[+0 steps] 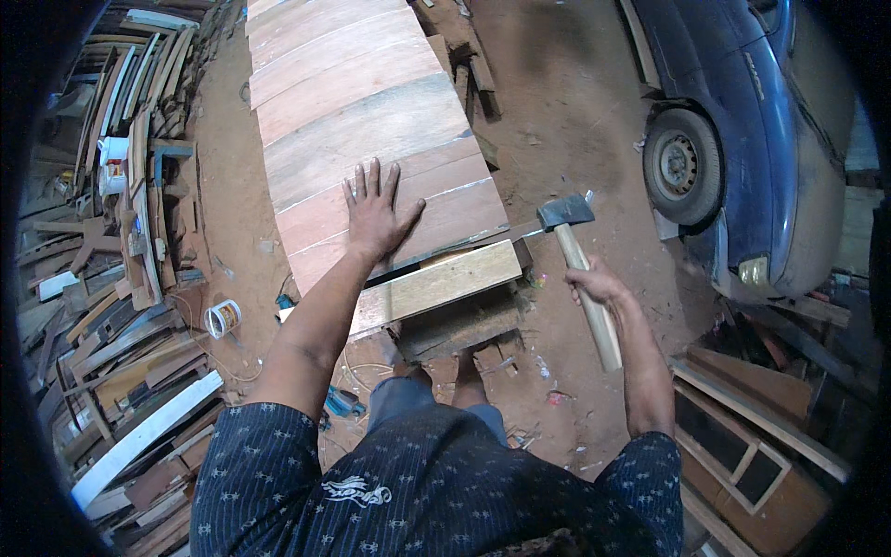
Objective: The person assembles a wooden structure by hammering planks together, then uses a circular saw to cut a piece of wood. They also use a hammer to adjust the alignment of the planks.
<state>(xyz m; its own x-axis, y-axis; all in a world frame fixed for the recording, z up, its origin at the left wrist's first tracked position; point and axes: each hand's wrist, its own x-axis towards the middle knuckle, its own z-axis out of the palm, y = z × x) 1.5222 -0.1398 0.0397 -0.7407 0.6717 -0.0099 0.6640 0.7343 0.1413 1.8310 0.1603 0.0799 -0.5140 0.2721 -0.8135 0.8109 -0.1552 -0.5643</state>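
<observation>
My left hand [374,212] lies flat with spread fingers on a row of wide, pale reddish planks [371,121] running away from me. My right hand [599,283] is wrapped round the thick pale wooden handle of a hammer [586,302]. Its blocky dark metal head [565,212] hangs just right of the planks' near right corner. A narrower yellowish board [441,288] lies across the near end, tilted, with a dark gap between it and the last plank. Below it shows a dark wooden beam [464,336].
Stacked scrap timber [139,371] fills the left side. A white bucket [223,319] lies on the dirt floor near a cable. A blue power tool [343,401] sits by my legs. At right stand a blue car [733,139] and wooden frames [742,455].
</observation>
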